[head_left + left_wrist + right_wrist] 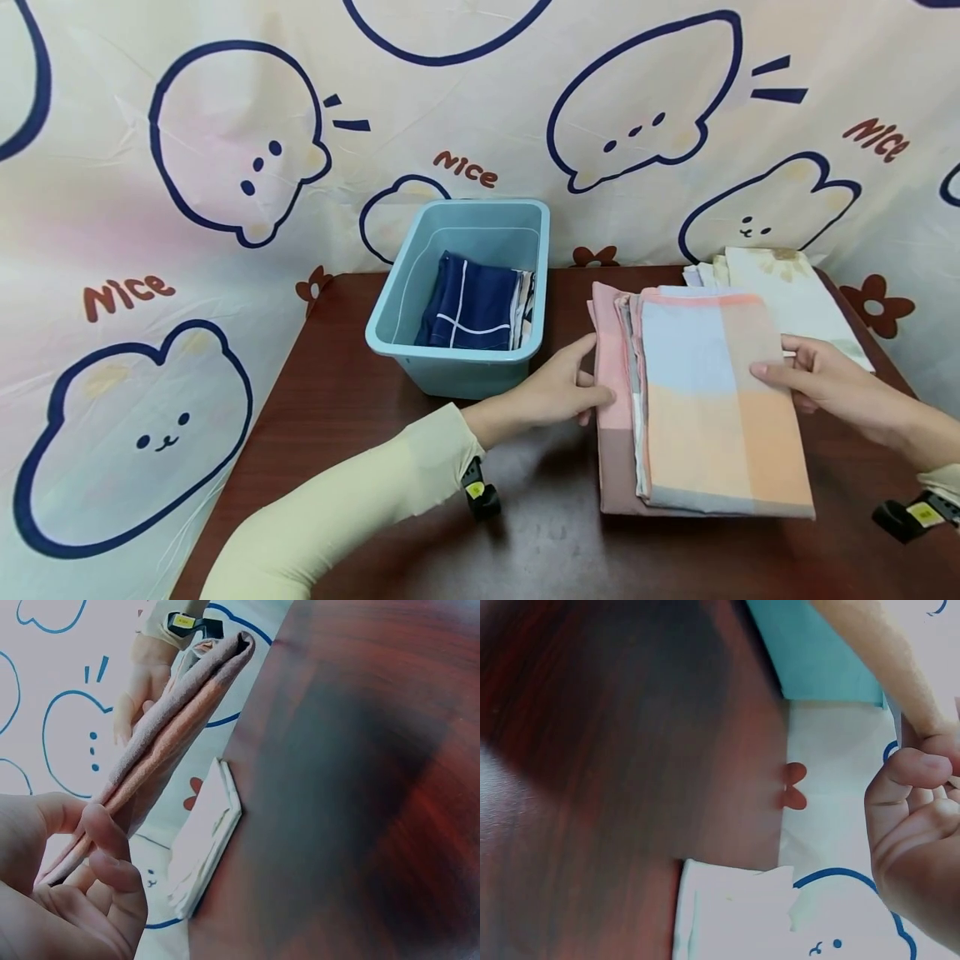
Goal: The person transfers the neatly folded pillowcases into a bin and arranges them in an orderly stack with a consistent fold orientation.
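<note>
Nearby | navy cloth [480, 293] in tub [465, 377] | checked cloth [708, 408] partly hides white cloth [793, 304]

Pastel checked cloth [701, 408] — folded, aloft

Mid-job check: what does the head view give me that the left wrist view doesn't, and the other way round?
Only the head view: the blue bin with a navy cloth inside, and the broad blue-and-orange checked face of the held folded cloth.

Only the left wrist view: that folded cloth seen nearly edge-on, with a dark gap between its layers.

Both: the left hand and right hand holding the folded cloth, the pale cloths on the table, and the patterned backdrop.
</note>
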The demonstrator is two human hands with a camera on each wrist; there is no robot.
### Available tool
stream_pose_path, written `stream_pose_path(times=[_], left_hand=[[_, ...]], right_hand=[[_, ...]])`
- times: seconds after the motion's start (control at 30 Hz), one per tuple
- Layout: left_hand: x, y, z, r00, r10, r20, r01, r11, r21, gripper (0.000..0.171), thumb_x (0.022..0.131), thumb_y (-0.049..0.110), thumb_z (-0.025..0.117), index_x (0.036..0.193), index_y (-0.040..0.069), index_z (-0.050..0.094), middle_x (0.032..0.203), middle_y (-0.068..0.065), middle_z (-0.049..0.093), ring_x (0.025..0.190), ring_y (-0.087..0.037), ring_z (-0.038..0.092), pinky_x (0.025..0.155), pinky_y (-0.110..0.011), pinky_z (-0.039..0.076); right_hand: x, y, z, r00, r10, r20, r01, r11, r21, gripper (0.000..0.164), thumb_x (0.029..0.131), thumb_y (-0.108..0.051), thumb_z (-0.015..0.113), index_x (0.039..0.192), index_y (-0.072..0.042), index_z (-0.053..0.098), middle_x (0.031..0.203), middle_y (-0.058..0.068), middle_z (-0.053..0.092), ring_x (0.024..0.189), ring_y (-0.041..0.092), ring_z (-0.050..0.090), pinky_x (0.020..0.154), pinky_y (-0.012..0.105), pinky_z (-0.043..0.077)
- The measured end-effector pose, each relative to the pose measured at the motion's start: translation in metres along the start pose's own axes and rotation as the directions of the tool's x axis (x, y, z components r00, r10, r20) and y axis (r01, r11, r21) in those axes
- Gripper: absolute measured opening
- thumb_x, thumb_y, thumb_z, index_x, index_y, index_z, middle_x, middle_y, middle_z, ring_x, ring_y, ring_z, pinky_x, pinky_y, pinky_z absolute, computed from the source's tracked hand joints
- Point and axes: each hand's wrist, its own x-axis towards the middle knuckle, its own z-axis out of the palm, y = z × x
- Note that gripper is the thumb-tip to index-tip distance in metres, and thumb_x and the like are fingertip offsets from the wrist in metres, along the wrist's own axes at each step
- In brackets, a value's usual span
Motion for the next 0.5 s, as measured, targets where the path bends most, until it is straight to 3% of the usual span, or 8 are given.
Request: stream_pose_path(times=[0.1,0.2,0.33,0.43,0.5], left_hand=[[-0.001,0.006,-0.005,1.000,0.000,-0.002,0.000,1.000,0.006,0.080,0.097,0.003,0.060,0.162,0.019,0.016,0.060,-0.005,0.062,0.047,-0.017,0.053,0.048,-0.024,0.040],[-0.003,0.012,-0.011,1.000,-0.002,-0.011,0.003,1.000,0.008,0.080,0.097,0.005,0.060,0.163,0.020,0.015,0.060,-0.004,0.062,0.047,-0.016,0.053,0.047,-0.024,0.038],[-0.003,0.019,-0.018,0.999,-0.002,-0.032,0.002,1.000,0.005,0.081,0.097,0.006,0.059,0.163,0.019,0.014,0.060,-0.002,0.062,0.048,-0.015,0.053,0.050,-0.025,0.040],[-0.005,0.023,-0.022,0.999,0.002,-0.040,-0.001,1.000,0.007,0.080,0.097,0.006,0.058,0.163,0.018,0.014,0.061,-0.003,0.062,0.049,-0.016,0.053,0.050,-0.025,0.041],[-0.006,0.027,-0.024,0.999,0.001,-0.042,-0.001,1.000,0.011,0.081,0.096,0.006,0.058,0.163,0.018,0.013,0.060,-0.002,0.061,0.049,-0.016,0.053,0.049,-0.025,0.040]], right_hand=[[0.000,-0.005,-0.002,1.000,-0.016,0.003,0.016,1.000,0.007,0.023,0.108,-0.026,0.047,0.132,-0.025,0.046,0.100,-0.006,0.078,0.080,0.013,0.068,0.069,0.027,0.053],[0.001,-0.010,-0.004,0.999,-0.053,-0.002,0.053,0.998,0.015,0.020,0.109,-0.023,0.047,0.127,-0.032,0.049,0.099,-0.004,0.079,0.074,0.016,0.065,0.064,0.029,0.048],[0.004,-0.017,-0.004,0.996,-0.093,-0.007,0.094,0.995,0.042,0.019,0.109,-0.020,0.046,0.124,-0.029,0.052,0.097,-0.001,0.079,0.069,0.017,0.067,0.060,0.031,0.049],[0.004,-0.023,-0.004,0.995,-0.103,0.002,0.103,0.993,0.060,0.019,0.109,-0.019,0.045,0.124,-0.028,0.053,0.099,-0.001,0.080,0.076,0.016,0.073,0.064,0.031,0.055],[0.003,-0.026,-0.004,0.993,-0.114,-0.002,0.114,0.991,0.063,0.020,0.109,-0.019,0.044,0.124,-0.029,0.054,0.097,-0.001,0.080,0.071,0.016,0.070,0.061,0.030,0.052]])
